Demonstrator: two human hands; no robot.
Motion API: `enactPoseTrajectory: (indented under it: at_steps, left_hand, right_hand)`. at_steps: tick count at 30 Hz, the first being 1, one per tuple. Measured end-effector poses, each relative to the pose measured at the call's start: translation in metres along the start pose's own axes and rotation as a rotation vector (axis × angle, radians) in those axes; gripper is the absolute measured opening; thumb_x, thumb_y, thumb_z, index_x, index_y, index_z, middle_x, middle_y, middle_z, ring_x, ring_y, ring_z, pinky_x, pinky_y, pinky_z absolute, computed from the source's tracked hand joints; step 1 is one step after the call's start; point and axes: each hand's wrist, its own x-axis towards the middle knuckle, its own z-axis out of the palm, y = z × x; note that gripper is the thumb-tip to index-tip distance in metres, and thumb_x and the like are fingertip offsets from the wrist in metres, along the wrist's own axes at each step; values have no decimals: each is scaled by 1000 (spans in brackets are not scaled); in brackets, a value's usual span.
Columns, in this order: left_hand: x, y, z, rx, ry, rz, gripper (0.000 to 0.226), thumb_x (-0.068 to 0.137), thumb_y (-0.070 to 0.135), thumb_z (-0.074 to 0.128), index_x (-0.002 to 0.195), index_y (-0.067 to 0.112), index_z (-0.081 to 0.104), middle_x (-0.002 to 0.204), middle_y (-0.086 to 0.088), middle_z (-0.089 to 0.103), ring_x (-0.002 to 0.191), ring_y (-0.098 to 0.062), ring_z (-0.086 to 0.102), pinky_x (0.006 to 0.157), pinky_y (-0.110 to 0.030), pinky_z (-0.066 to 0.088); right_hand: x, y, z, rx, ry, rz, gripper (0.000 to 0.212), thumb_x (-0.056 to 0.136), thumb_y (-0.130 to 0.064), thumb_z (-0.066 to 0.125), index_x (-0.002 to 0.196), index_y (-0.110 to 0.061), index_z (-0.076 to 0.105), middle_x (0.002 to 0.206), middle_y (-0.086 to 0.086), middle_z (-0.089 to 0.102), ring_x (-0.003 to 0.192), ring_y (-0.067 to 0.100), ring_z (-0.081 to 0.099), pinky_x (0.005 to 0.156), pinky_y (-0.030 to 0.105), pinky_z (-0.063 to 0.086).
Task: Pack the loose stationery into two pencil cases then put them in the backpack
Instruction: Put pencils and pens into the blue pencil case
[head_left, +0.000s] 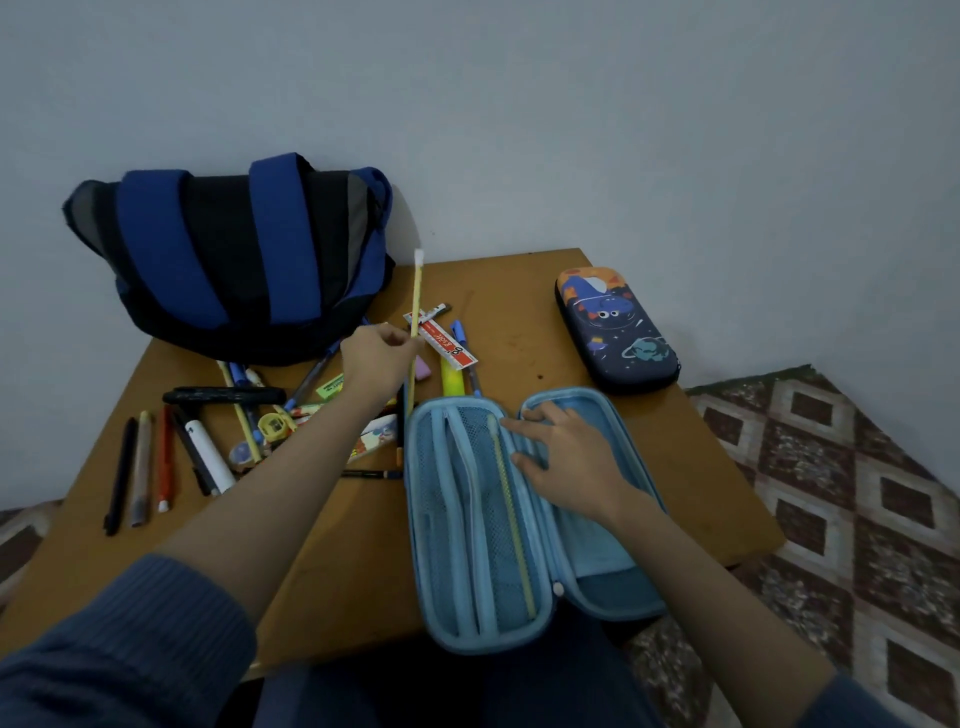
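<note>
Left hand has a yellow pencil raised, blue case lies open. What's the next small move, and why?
Probably lower the yellow pencil, pinched by the left hand, into the open blue case beside the other pencil lying there: the right hand rests flat on the case, steadying it.

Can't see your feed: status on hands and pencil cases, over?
Left hand pinching raised yellow pencil. Right hand flat on open blue case, one pencil inside. Second case closed. Pens loose at left.

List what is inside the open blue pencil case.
One yellow pencil lies in the mesh-lined half of the open pencil case. The right hand rests on the other half, hiding whatever is beneath it.
</note>
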Motion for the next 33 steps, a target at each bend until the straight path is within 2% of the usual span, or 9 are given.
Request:
enactPoseTrajectory:
  at_steps: [3, 7, 11, 16, 20, 24, 28, 31, 33]
  left_hand:
    - [-9, 10, -17, -122, 53, 16, 15, 88, 21, 64, 85, 7, 67, 80, -10, 67, 77, -23, 65, 80, -38, 56]
    - [-29, 19, -39, -275, 114, 42, 8, 87, 13, 64, 92, 8, 60, 84, -12, 65, 69, -20, 66, 70, -30, 58]
    - [-57, 13, -50, -358, 69, 6, 20, 86, 8, 65, 103, 10, 55, 83, -8, 63, 66, -13, 65, 54, -17, 55]
    - [-97, -10, -34, -403, -31, -158, 14, 85, -2, 62, 85, 11, 56, 90, -16, 66, 76, -22, 68, 67, -27, 58]
    - [-117, -18, -23, -504, -105, -308, 11, 84, -4, 62, 90, 3, 56, 86, -13, 64, 71, -20, 67, 58, -20, 57]
    - [-125, -17, -16, -456, -239, -384, 26, 80, -3, 68, 102, 0, 53, 84, -12, 65, 55, -17, 66, 56, -23, 57]
    - [-135, -9, -13, -305, -409, -422, 18, 79, -4, 69, 84, 3, 53, 76, -12, 64, 45, -14, 63, 51, -21, 56]
    - [-139, -9, -9, -158, -499, -397, 13, 84, 2, 65, 73, 1, 59, 70, -13, 66, 48, -16, 64, 56, -24, 58]
    - [-138, -11, -7, -127, -490, -390, 18, 90, 10, 59, 75, 0, 60, 68, -14, 68, 51, -20, 65, 61, -28, 59]
  right_hand:
    - [0, -2, 0, -1, 10, 6, 45, 93, -35, 51, 137, -32, 45, 131, -5, 46, 121, 17, 42, 96, 37, 43]
    - [-1, -4, 1, -11, 13, 11, 45, 93, -35, 51, 137, -31, 45, 131, -3, 46, 121, 17, 43, 96, 37, 43]
    - [-2, -5, 0, -20, 13, 11, 44, 93, -35, 51, 137, -30, 46, 132, -3, 46, 122, 18, 43, 94, 34, 44]
    - [-2, -5, 1, -25, 28, 14, 44, 93, -33, 53, 136, -29, 48, 130, -2, 48, 120, 19, 44, 94, 33, 44]
    - [-2, -6, 2, -27, 33, 14, 44, 93, -32, 52, 136, -28, 47, 130, 0, 49, 118, 21, 45, 93, 34, 44]
    - [-3, -7, 2, -40, 30, 14, 44, 93, -31, 51, 137, -28, 47, 130, 0, 49, 118, 21, 45, 93, 35, 44]
    - [-3, -7, 2, -44, 25, 15, 44, 94, -31, 50, 137, -28, 46, 132, 0, 47, 119, 22, 44, 95, 35, 43]
    - [-3, -7, 0, -43, 15, 15, 44, 94, -31, 50, 137, -28, 45, 132, 0, 47, 120, 22, 43, 95, 34, 43]
    - [-3, -7, 0, -39, 18, 17, 44, 94, -31, 50, 137, -28, 46, 132, -1, 47, 120, 21, 43, 95, 34, 43]
